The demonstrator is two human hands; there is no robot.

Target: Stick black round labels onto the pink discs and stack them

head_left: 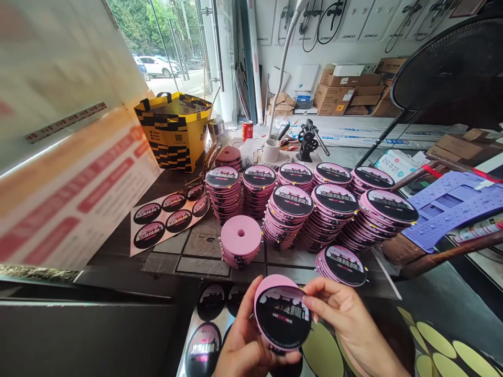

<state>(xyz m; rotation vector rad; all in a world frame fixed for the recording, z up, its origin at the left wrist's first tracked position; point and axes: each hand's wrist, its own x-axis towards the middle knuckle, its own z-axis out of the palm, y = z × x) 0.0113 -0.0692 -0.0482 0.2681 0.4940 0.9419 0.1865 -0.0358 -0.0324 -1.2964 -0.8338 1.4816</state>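
- Disc [275, 283] gripped in my left hand [245, 337], just my side of the table's [204, 266] near edge.
- Sticker [283, 320] over it, edge pinched by my right hand [340, 309], perhaps partly stuck.

Left hand [244, 337] partly hides pink spool [276, 281]; right edge crops fan [451, 65]

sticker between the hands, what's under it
A pink disc: its upper edge shows past the sticker. The left hand holds the disc; the right hand pinches the sticker's edge. The sticker hides the rest of the disc's face, including any centre hole.
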